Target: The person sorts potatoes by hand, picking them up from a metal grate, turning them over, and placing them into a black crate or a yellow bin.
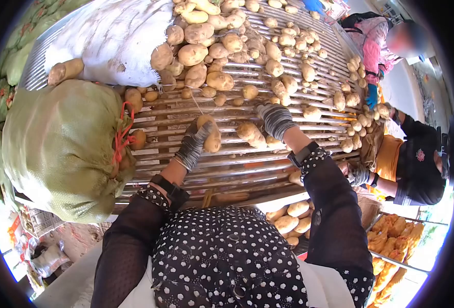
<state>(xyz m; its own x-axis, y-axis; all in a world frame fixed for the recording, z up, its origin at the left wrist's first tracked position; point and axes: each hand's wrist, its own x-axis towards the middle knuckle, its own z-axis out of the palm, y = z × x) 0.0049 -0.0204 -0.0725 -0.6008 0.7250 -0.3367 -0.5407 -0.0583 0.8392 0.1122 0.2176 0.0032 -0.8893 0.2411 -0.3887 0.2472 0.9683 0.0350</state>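
Note:
My left hand (192, 142), in a grey striped glove, holds a potato (212, 135) over the slatted sorting table (160, 122). A thin string runs up from near that potato. My right hand (277, 120), in a matching glove, is over the slats with its fingers partly extended and no potato visible in it. Close by on its left lies an elongated potato (251, 134); another group of potatoes (282, 88) is just beyond it. A large potato pile (199, 56) spreads across the far slats.
A full green sack (57, 149) with red ties stands at the left, and a white sack (114, 43) lies behind it. Two people (373, 41) (417, 164) work at the right side. Potatoes (288, 223) sit below the near edge; orange net sacks (393, 238) are lower right.

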